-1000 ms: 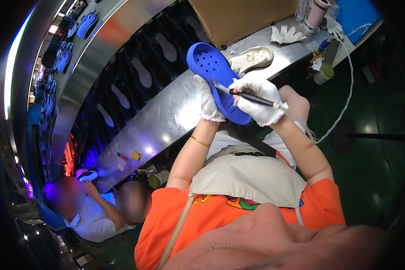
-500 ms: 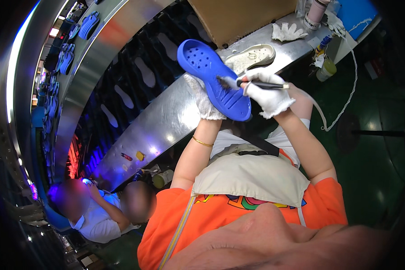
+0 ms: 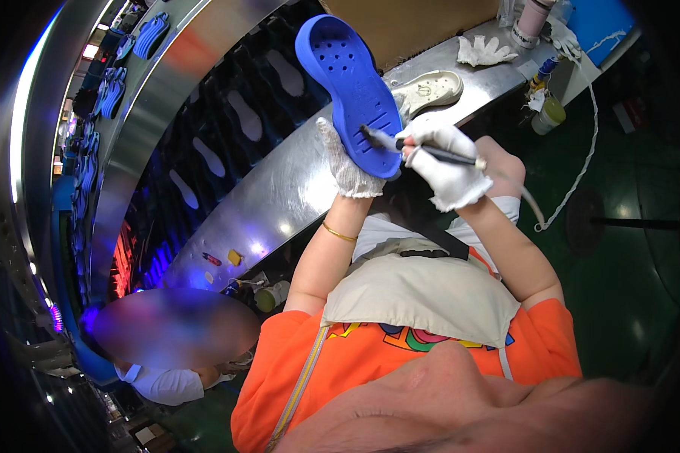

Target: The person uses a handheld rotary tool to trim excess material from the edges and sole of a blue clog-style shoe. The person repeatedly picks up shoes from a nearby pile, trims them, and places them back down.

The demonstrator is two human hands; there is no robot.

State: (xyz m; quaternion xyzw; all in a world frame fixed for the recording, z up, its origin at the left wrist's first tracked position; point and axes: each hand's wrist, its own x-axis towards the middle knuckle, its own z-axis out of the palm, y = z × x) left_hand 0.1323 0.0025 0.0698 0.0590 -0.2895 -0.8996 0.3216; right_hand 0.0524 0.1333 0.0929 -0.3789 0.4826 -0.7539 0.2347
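Note:
A blue shoe sole (image 3: 346, 79), with small holes toward one end and slots toward the other, is tilted up above the metal bench. My left hand (image 3: 344, 162), in a white knit glove, grips its near end from the left and below. In my gloved right hand (image 3: 449, 167) is a brush (image 3: 386, 140) with a dark handle. The dark bristles touch the sole's inner face near the slots. A pale tube (image 3: 535, 208) runs from around the brush's back end. Beyond the right hand, a white perforated clog (image 3: 433, 90) lies on the bench.
A white glove (image 3: 485, 53) and a pink container (image 3: 533, 21) are on the bench's far right, beside a cardboard box (image 3: 415, 26). A conveyor (image 3: 245, 117) with pale sole shapes runs alongside. Blue footwear (image 3: 113, 94) lines the left shelf. A co-worker (image 3: 162, 383) sits lower left.
The sole has tilted more upright, its near end moving up and left. The brush has shifted from the middle of the sole to the slotted part.

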